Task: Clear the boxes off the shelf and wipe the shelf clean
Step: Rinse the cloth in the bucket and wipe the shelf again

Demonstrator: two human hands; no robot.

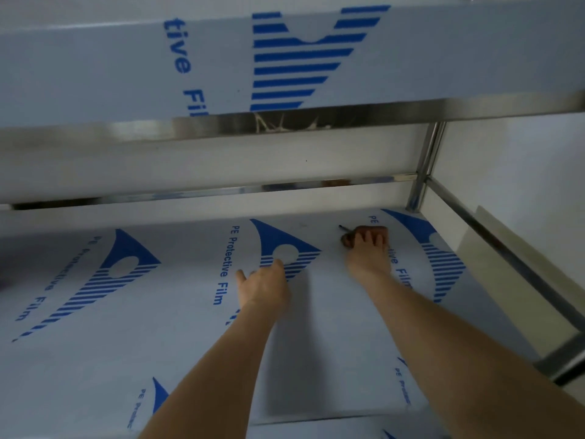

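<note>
film-covered shelf [133, 343], right hand [368, 251] pressing brown cloth [367, 233], left hand [264, 285] flat

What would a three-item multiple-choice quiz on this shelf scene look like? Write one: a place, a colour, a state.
1. Where is the cloth?
A. near the shelf's back right corner
B. on the upper shelf
C. under the left hand

2. What colour is the print on the film?
A. red
B. blue
C. green

3. What is the right hand doing?
A. hanging idle
B. pressing the cloth on the shelf
C. lifting a box

Key: 1 A, the cloth lies close to the rear right post. 2 B, logos and letters are blue. 3 B, its fingers lie over the cloth; the left hand rests apart.
</note>
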